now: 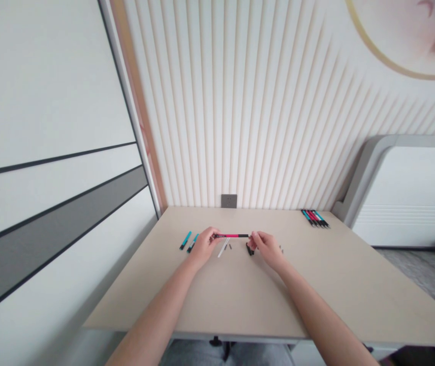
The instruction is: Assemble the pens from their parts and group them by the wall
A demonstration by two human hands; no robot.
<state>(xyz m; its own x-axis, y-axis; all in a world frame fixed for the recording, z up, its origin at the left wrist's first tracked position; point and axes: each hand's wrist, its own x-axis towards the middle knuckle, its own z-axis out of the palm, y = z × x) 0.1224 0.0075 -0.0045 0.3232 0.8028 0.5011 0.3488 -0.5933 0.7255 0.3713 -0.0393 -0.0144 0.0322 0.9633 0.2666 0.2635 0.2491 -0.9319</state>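
**Pink-and-black pen [231, 236] held at both ends**

The pink-and-black pen is held level above the beige table [240, 300], between the left hand [204, 248] and the right hand [267, 249]. Both hands are almost closed: the pen's dark tip is pinched by the left fingers [214, 236], and its black end by the right fingers [254, 237]. A white tube [223, 247] and small black pen parts [249, 249] are lying just below it. Two teal pen pieces [189, 241] are placed further left, and a row of pens [315, 218] lies at the far edge. Any lettering on them is too small to be read.
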